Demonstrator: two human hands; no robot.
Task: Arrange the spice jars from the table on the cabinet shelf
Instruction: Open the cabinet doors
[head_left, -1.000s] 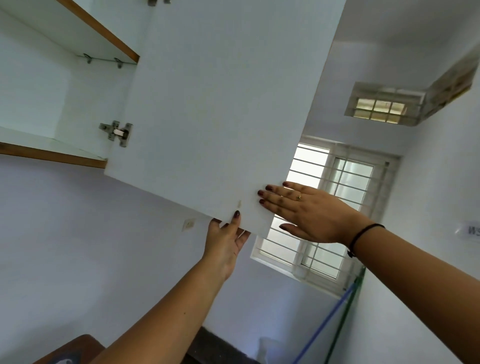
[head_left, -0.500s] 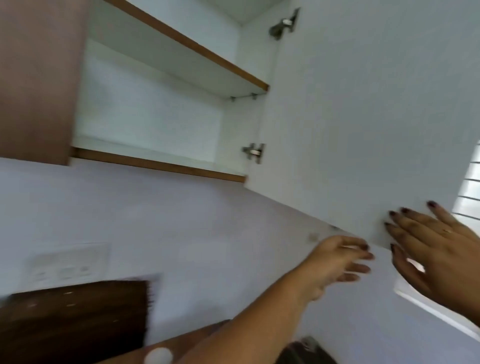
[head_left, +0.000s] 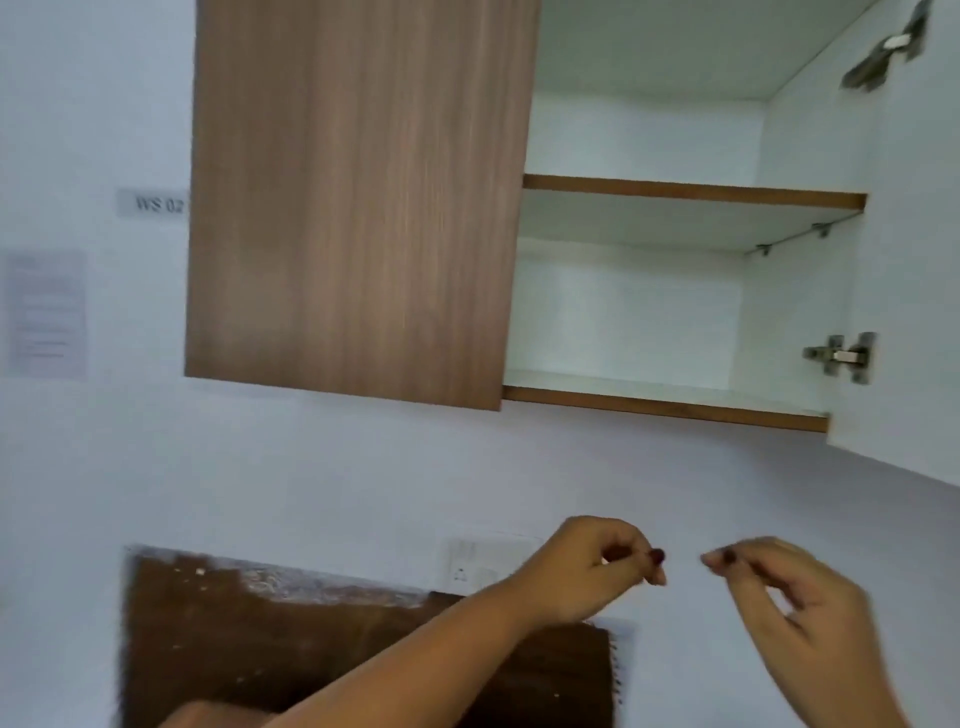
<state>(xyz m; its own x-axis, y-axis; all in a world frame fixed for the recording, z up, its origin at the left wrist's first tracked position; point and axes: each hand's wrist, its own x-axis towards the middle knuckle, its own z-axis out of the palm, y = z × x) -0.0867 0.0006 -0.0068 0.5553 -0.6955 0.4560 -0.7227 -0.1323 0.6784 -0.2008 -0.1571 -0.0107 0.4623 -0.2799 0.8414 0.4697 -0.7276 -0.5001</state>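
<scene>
Right cabinet door stands swung wide on its hinge; left wood-grain door is shut. Both hands hang below the cabinet, near each other but apart, holding nothing. Left hand: fingers curled loosely inward, thumb near fingertips, pinching nothing. Right hand: fingers likewise half-curled, blurred. Spice jars: none in view; presumably on the table, out of frame below. Lower shelf and upper shelf both bare on the open side. Judgement: the next step is fetching jars, one per hand, gripped round the body, and set at the back of the lower shelf first so later ones don't knock them. Watch the open door's lower corner on the way up. Nearby: wall socket plate, dark wooden board against the wall, "WS 02" label, pale notice sheet.
</scene>
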